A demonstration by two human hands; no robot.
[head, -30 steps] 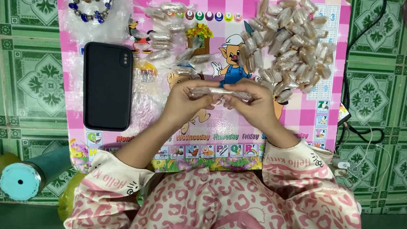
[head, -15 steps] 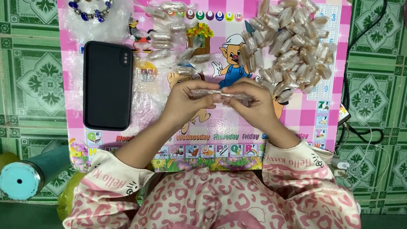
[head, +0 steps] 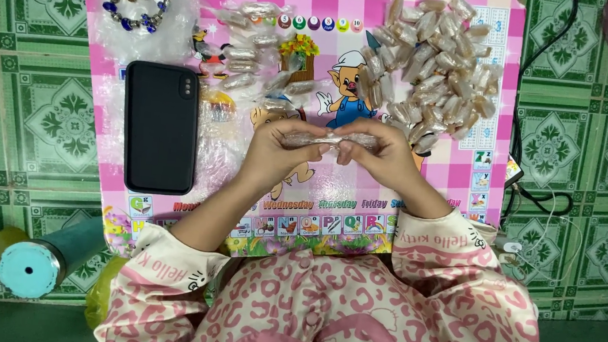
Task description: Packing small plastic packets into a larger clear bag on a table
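Observation:
Both my hands meet over the middle of a pink checked cartoon board (head: 465, 170). Between them I hold a small clear plastic packet (head: 321, 139) by its ends: my left hand (head: 273, 150) pinches one end, my right hand (head: 386, 156) the other. A heap of several similar filled packets (head: 434, 61) lies on the board beyond my right hand. A looser row of clear packets (head: 252, 56) lies beyond my left hand.
A black phone (head: 160, 127) lies face down on the board's left side. A blue-and-silver bead bracelet (head: 137, 4) rests on clear plastic at the top left. A teal bottle (head: 47, 262) lies on the green tiled floor at lower left. Cables (head: 537, 191) run along the right.
My hands have stayed in place over the board, with only slight finger movement on the packet.

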